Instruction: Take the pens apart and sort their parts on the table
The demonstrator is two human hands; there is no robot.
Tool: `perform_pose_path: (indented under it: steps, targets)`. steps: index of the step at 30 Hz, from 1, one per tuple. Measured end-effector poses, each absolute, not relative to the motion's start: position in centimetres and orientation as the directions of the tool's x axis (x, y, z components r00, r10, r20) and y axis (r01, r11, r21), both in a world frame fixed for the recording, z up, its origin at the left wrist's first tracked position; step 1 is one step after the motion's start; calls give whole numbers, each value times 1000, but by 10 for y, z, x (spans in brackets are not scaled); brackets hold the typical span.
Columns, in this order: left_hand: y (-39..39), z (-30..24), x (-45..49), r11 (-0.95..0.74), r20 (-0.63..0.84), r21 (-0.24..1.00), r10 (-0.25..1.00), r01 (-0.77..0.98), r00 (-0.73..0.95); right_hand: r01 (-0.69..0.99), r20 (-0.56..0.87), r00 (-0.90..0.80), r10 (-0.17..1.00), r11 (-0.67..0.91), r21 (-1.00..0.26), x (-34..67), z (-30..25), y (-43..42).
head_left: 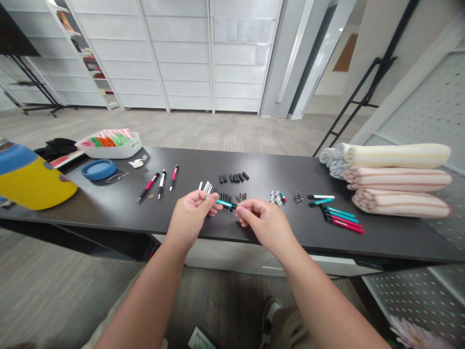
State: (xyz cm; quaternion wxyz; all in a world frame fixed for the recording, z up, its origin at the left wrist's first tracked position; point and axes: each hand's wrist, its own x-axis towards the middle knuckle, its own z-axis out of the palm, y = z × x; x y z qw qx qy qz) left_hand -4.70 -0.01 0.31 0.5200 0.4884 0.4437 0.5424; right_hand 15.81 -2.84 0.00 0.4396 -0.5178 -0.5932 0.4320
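A teal pen barrel (222, 203) with a black end is held over the front half of the dark table. Its left part is pinched between the thumb and fingers of my left hand (191, 213). My right hand (267, 220) is closed in a pinch at the black end; any small part within its fingertips is hidden. Just behind the hands lie white refill tubes (207, 186), black grip sleeves (236, 178) in a row, and small dark clips (240, 197). Right of them are white and grey pen pieces (277, 198) and a heap of tiny metallic parts (298, 197).
Teal, red and white pen barrels (341, 214) lie at right, beside rolled towels (399, 179). Several pens (162, 184) lie at left. Farther left are a blue round dish (98, 169), a white basket (119, 150) of colourful packets, and a yellow and blue container (34, 177).
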Motion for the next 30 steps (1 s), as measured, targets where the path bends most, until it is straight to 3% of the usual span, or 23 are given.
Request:
perform_pose_path:
  steps: [12, 19, 25, 30]
  targets:
    - [-1, 5, -45, -63, 64, 986, 998, -155, -2, 180, 140, 18, 990, 134, -975, 155, -5, -29]
    - [-3, 5, -45, -57, 58, 985, 998, -163, 3, 419, 115, -80, 990, 138, -897, 156, -2, -31]
    - [-1, 4, -45, -55, 58, 984, 998, -168, 11, 243, 108, -67, 992, 121, -962, 157, -4, -29]
    - [-1, 5, -44, -61, 61, 982, 998, -178, -10, 251, 105, -45, 993, 113, -961, 158, -3, -30]
